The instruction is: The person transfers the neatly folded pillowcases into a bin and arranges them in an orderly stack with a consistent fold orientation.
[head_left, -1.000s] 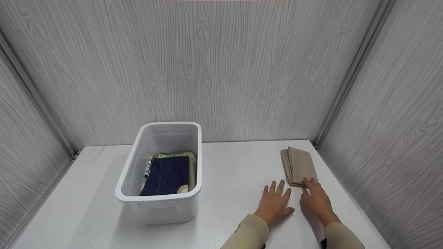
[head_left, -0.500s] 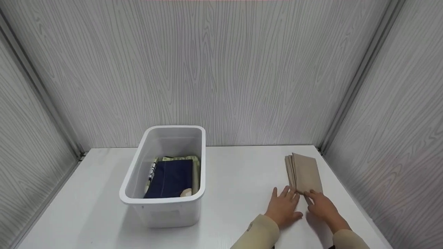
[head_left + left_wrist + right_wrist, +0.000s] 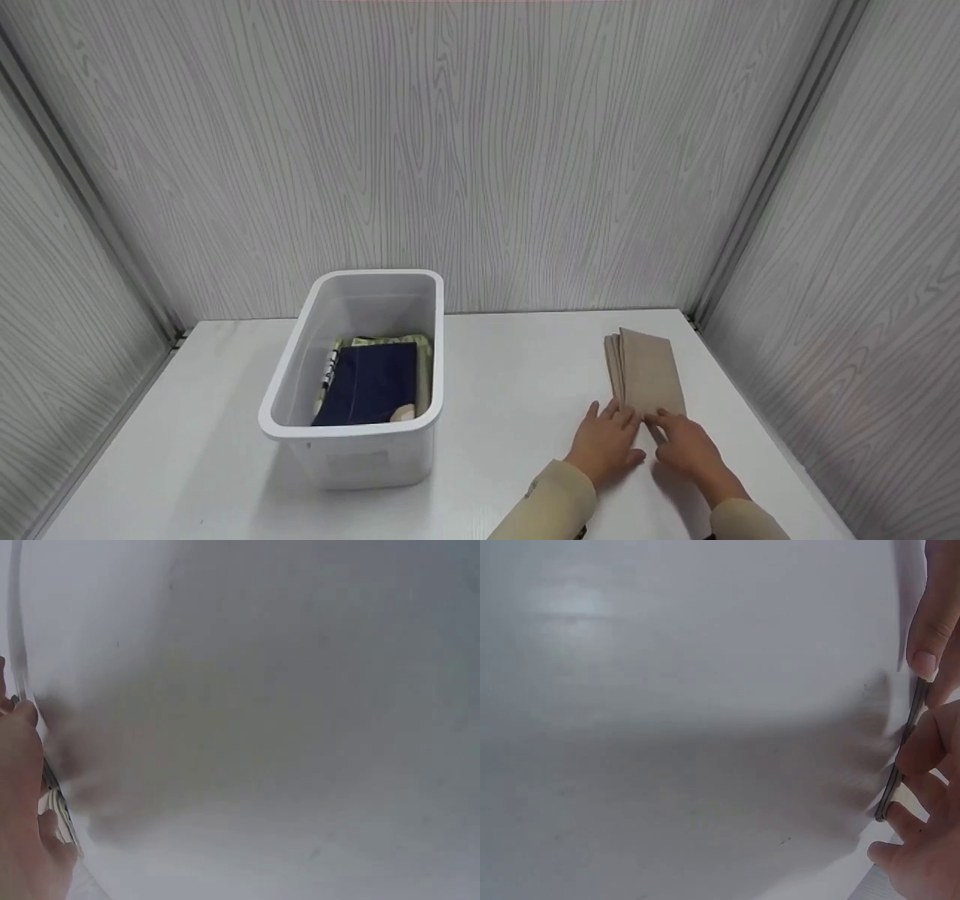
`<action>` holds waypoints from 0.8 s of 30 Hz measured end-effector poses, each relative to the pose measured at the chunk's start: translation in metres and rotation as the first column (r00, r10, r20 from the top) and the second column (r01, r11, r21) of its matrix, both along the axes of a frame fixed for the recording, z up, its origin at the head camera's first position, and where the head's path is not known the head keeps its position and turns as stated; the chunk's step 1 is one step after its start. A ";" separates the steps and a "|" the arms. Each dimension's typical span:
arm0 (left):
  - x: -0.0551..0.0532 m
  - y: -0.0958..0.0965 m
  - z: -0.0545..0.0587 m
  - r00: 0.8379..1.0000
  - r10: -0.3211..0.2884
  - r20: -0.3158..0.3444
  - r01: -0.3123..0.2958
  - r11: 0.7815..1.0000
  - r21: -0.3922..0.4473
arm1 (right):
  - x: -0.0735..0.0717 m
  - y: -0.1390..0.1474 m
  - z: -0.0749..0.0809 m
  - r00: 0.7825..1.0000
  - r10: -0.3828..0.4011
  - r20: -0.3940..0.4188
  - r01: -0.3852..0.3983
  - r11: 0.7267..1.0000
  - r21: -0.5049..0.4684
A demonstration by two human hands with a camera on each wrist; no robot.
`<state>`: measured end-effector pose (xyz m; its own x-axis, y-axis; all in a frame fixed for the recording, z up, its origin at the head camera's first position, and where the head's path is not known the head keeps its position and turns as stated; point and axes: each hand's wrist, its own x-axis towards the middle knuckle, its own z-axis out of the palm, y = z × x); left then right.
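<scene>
A folded tan bundle (image 3: 652, 371), layered along its left side, lies at the right of the white table; whether it is cloth or paper I cannot tell. My left hand (image 3: 604, 446) reaches its near left corner, palm down and fingers fairly straight, the thumb out to the right. Beside it, my right hand (image 3: 690, 446) pinches the near edge between thumb and forefinger. Both wrist views catch hands only at the border. The bundle's edge (image 3: 894, 784) shows as a thin dark strip between fingers in the right wrist view.
A white plastic bin (image 3: 435, 360) stands left of centre on the table (image 3: 517, 360). In it lie a folded navy cloth (image 3: 375, 382) and green patterned cloth (image 3: 426, 364). Grey wood-grain panels (image 3: 450, 150) enclose the back and sides.
My left hand has moved from the bare table onto the bundle's near left corner. My right hand has shifted left along the near edge. The head view has shifted slightly.
</scene>
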<state>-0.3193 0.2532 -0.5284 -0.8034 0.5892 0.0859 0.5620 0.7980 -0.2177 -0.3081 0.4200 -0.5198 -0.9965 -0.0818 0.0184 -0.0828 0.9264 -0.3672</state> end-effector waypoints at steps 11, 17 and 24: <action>0.007 -0.030 0.001 1.000 0.019 -0.001 -0.019 0.997 0.077 | 0.006 -0.031 0.004 1.000 0.021 0.009 -0.021 1.000 0.000; 0.010 -0.048 -0.002 1.000 0.026 -0.013 -0.024 0.992 0.124 | 0.007 -0.050 0.002 1.000 0.031 0.000 -0.031 1.000 0.001; 0.012 -0.067 -0.003 0.998 0.055 -0.008 -0.052 0.982 0.179 | 0.006 -0.069 0.001 0.999 0.047 -0.024 -0.047 0.999 0.022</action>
<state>-0.3070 0.1867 -0.5312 -0.8315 0.5196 0.1966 0.5155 0.8535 -0.0759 -0.3024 0.3505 -0.5185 -0.9908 -0.1293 0.0402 -0.1352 0.9288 -0.3451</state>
